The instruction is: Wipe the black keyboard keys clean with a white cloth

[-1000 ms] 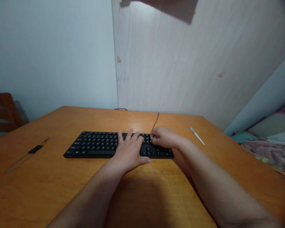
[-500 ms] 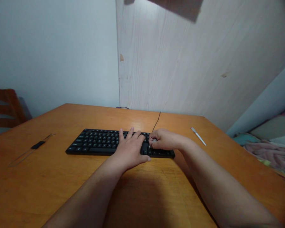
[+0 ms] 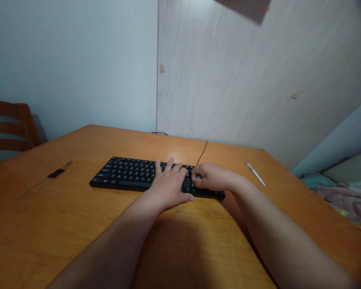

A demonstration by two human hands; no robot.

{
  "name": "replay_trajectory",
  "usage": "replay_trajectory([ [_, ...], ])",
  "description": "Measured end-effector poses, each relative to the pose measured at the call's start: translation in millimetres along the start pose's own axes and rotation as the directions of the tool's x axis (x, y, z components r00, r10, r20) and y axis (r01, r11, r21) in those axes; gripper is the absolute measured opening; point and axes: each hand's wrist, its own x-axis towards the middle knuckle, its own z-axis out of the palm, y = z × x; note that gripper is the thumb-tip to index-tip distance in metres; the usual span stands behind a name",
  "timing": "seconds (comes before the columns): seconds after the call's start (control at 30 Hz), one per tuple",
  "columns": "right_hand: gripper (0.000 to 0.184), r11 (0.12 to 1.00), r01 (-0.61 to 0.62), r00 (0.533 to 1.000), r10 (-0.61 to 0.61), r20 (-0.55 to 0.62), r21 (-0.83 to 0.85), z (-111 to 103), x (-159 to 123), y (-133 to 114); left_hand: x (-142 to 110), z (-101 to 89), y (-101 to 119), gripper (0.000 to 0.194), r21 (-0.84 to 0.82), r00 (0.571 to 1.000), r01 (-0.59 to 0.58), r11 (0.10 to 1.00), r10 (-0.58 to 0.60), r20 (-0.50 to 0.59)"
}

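Keyboard (image 3: 129,172), black, is laid flat across the middle of the counter (image 3: 87,218), with both hands set over its right part. Left hand (image 3: 169,186): fingers spread over the keys, thumb extended along the near edge; nothing is grasped. Right hand (image 3: 209,176): clenched just beside the left, over the keys near the right end; a small pale patch is seen within the curl of the fingers, but what it is cannot be told.

Behind the right hand, a thin dark cable (image 3: 202,151) is run to the far edge of the counter. A second short cable (image 3: 161,133) is seen at that edge, further left. A slim white stick (image 3: 256,174) is laid slantwise, well apart on the right. To the left of the keyboard, a black strip (image 3: 56,173) is placed with thin cords at both ends.

Beyond the counter, a wooden chair (image 3: 10,125) is noted at left, a pale wood-grained panel (image 3: 222,76) behind, and rumpled fabric (image 3: 345,202) at right.
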Motion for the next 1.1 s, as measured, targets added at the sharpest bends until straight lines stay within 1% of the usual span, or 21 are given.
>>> replay_trajectory([
  [0.07,0.011,1.000,-0.007,0.999,0.007,-0.032,-0.016,0.4,0.8,1.3,0.2,-0.4,0.2,0.072,-0.008,1.000,0.005,1.000,-0.005,0.004],
  [0.1,0.011,1.000,0.000,1.000,0.000,-0.026,-0.014,0.3,0.7,1.7,0.3,-0.5,0.3,0.071,-0.011,1.000,0.007,1.000,-0.007,0.005],
  [0.2,0.010,0.999,0.038,0.998,-0.039,0.044,0.017,-0.3,-0.4,1.9,0.2,-0.9,0.7,0.066,-0.018,1.000,0.003,1.000,-0.003,0.003],
  [0.27,0.010,0.999,0.045,0.997,-0.046,0.057,0.021,-0.3,0.0,1.3,0.1,-1.0,0.9,0.065,-0.020,1.000,0.001,1.000,-0.001,0.000],
  [0.4,0.011,1.000,-0.014,1.000,0.014,-0.019,-0.006,0.6,2.3,0.5,-0.1,-1.8,1.4,0.064,-0.022,1.000,0.004,1.000,-0.004,-0.003],
  [0.43,0.011,1.000,-0.020,1.000,0.020,-0.018,-0.001,0.6,2.3,0.5,0.0,-2.0,1.5,0.064,-0.023,1.000,0.005,1.000,-0.005,-0.002],
  [0.57,0.009,0.997,0.028,0.996,-0.035,0.086,0.075,0.0,0.0,0.8,0.3,-2.8,1.6,0.062,-0.025,1.000,0.004,1.000,-0.004,0.008],
  [0.63,0.009,0.994,0.043,0.993,-0.054,0.109,0.101,0.2,-0.5,1.8,0.4,-2.7,1.6,0.061,-0.024,1.000,0.005,1.000,-0.005,0.009],
  [0.77,0.010,0.997,0.012,0.999,-0.015,0.031,0.083,1.7,1.7,5.1,0.2,-2.5,1.7,0.062,-0.026,1.000,0.011,1.000,-0.011,0.008],
  [0.83,0.010,0.997,-0.004,1.000,0.003,0.018,0.083,1.8,2.1,6.2,0.0,-2.6,1.9,0.062,-0.028,1.000,0.012,1.000,-0.011,0.006],
  [0.97,0.008,0.989,0.028,0.994,-0.043,0.097,0.145,0.4,-0.4,5.2,0.1,-2.1,1.9,0.060,-0.030,1.000,0.003,1.000,-0.003,-0.003],
  [1.1,0.007,0.979,0.024,0.986,-0.057,0.157,0.201,0.6,-1.8,3.5,0.8,-0.7,1.1,0.059,-0.031,1.000,-0.004,1.000,0.004,-0.009],
])
